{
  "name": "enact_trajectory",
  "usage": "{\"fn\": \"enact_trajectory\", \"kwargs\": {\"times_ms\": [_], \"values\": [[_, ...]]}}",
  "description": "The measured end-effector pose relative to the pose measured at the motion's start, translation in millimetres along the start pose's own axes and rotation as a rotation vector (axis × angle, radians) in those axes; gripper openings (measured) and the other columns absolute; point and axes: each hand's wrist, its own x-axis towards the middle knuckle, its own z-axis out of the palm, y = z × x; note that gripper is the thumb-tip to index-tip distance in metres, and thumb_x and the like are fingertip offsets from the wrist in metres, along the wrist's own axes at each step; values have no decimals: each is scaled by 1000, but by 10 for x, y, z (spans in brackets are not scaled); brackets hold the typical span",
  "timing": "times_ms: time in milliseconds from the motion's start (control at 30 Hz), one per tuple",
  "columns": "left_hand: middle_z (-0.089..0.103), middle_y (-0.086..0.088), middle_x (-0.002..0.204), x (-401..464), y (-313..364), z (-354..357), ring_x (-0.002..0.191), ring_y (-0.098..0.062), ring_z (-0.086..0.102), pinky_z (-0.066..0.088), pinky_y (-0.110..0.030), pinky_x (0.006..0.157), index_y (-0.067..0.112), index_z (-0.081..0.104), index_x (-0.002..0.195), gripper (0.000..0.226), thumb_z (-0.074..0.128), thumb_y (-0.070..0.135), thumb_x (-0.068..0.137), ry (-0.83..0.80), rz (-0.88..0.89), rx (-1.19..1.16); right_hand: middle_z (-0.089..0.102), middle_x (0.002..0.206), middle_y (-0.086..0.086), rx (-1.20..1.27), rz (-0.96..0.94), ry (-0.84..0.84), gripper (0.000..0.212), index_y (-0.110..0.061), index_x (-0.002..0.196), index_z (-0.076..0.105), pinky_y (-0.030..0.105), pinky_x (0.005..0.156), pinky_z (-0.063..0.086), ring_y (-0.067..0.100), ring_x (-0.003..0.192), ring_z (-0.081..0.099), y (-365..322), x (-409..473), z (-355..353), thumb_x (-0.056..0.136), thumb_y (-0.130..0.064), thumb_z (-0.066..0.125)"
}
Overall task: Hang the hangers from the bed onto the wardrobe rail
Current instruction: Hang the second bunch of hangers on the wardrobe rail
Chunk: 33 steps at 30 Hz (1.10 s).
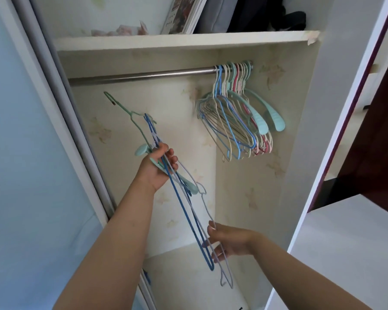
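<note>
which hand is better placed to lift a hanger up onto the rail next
Probably the right hand: it pinches one pale hanger apart from the rest. The left hand grips the remaining bunch below the rail.

left hand [159, 166]: bare, no ring or glove seen | right hand [227, 241]: bare, no ring seen | forearms: uncovered, no sleeve or watch shown, entered from 6 and 5 o'clock
</note>
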Motion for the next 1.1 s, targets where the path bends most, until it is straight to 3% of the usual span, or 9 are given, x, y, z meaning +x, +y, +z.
{"fn": "enact_trajectory", "kwargs": {"times_ms": [100, 200, 333, 433, 533, 800, 933, 1000, 1100], "values": [[51, -1, 75, 51, 10, -47, 53, -12, 61, 44, -24, 52, 18, 51, 72, 27, 49, 20, 98, 81, 35, 115, 64, 79, 3, 192, -52, 64, 60, -11, 112, 59, 20, 49, 41, 10, 55, 50, 100, -134, -127, 77, -58, 63], [52, -1, 80, 70, -15, -80, 73, -18, 65, 49, -26, 54, 17, 52, 75, 29, 45, 30, 100, 124, 39, 217, 33, 48, -4, 358, -239, 404, 36, -10, 86, 58, 16, 37, 15, 8, 40, 24, 124, -171, -228, 86, -45, 56], [49, -1, 90, 99, -45, -104, 75, -14, 59, 46, -28, 71, 15, 57, 79, 21, 53, 25, 97, 294, -5, 286, 34, 48, 1, 77, -379, 624, 37, -7, 83, 64, 16, 36, 19, 11, 36, 26, -113, -190, -224, 100, -35, 45], [46, -3, 83, 97, -68, -213, 69, -15, 56, 43, -25, 62, 13, 57, 78, 16, 52, 18, 92, 380, -89, 298, 36, 48, 0, -65, -396, 711, 38, -11, 84, 67, 18, 37, 23, 10, 36, 28, -259, -190, -211, 101, -34, 42], [45, -6, 72, 86, -85, -286, 61, -14, 48, 35, -22, 52, 12, 56, 79, 17, 46, 16, 92, 463, -132, 296, 34, 47, 0, -75, -433, 718, 32, -11, 92, 66, 18, 38, 23, 8, 36, 27, -325, -137, -144, 102, -28, 41], [44, -8, 73, 184, -12, -366, 58, -15, 42, 32, -24, 49, 15, 57, 85, 17, 44, 21, 93, 656, -177, 300, 35, 42, -3, 58, -480, 657, 24, -10, 102, 57, 16, 38, 18, 10, 34, 23, -181, 45, -9, 103, -24, 38], [38, -5, 62, 219, 2, -359, 50, -15, 35, 28, -22, 47, 12, 49, 69, 26, 41, 19, 92, 738, -167, 364, 48, 50, -8, -11, -493, 652, 18, -7, 101, 56, 15, 40, 29, 1, 36, 33, -291, 106, 79, 103, -12, 38], [36, -2, 60, 211, 8, -325, 39, -13, 30, 25, -16, 42, 13, 42, 63, 27, 40, 15, 90, 714, -144, 333, 50, 62, 1, -122, -488, 652, 23, -11, 107, 55, 15, 47, 32, 2, 43, 39, -528, 83, 134, 99, -1, 36], [44, -2, 63, 127, -7, -245, 32, -8, 32, 22, -12, 41, 14, 41, 62, 26, 42, 10, 88, 607, -124, 306, 56, 68, -2, -250, -542, 668, 34, -17, 117, 51, 16, 45, 32, 14, 54, 39, -1067, -75, 149, 93, 1, 34]]}}
